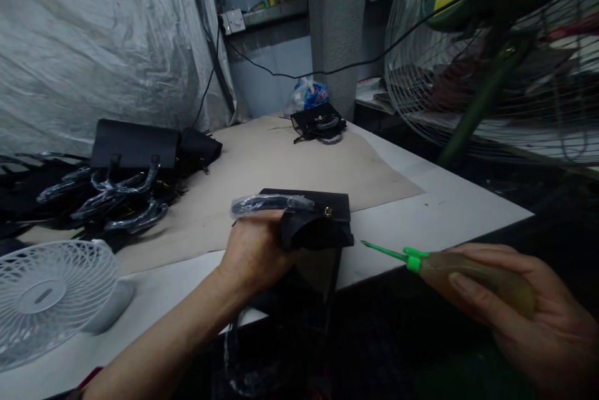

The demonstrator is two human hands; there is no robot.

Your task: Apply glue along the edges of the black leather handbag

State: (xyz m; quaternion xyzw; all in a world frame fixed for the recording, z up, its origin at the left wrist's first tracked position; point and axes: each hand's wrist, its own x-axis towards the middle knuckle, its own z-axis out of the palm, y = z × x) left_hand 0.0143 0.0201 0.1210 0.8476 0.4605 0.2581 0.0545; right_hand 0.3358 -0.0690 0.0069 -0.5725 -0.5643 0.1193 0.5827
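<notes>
There is one view only, from a camera worn on the person's head, looking forward and down across the near edge of a white table [444,213]. It sits close above the hands: the left hand [255,253] lies low in the middle, the right hand [528,312] at the lower right corner. Beyond the left hand the view runs up the table to a plastic-sheeted wall [93,38]; above the right hand a large fan [491,50] crowds the frame.

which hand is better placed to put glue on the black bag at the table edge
Right. The right hand already holds the squeeze bottle, its green nozzle aimed at the black bag. The left hand is busy gripping that bag.
</notes>
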